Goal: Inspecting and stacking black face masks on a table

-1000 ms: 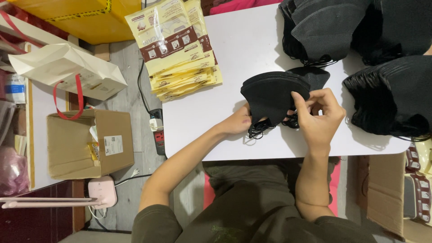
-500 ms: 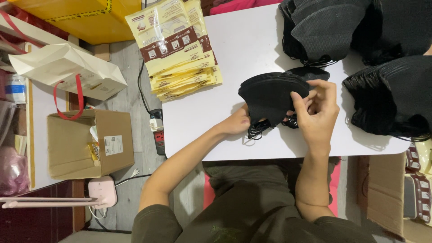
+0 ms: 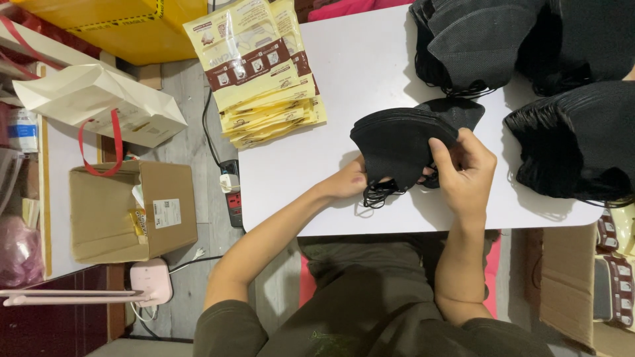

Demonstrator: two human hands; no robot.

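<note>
black masks point(image 3: 397, 142) in both hands' pinch

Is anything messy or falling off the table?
Yes, a bit. The stack of yellow packets at the table's left edge has slid askew and juts out past the edge over the floor. Ear loops dangle loose from the black masks held by the left hand and right hand. Nothing looks spilled or torn.

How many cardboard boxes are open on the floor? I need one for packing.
2: one brown cardboard box left of the white table, another cardboard box at the lower right, partly cut off; more may be hidden.
</note>
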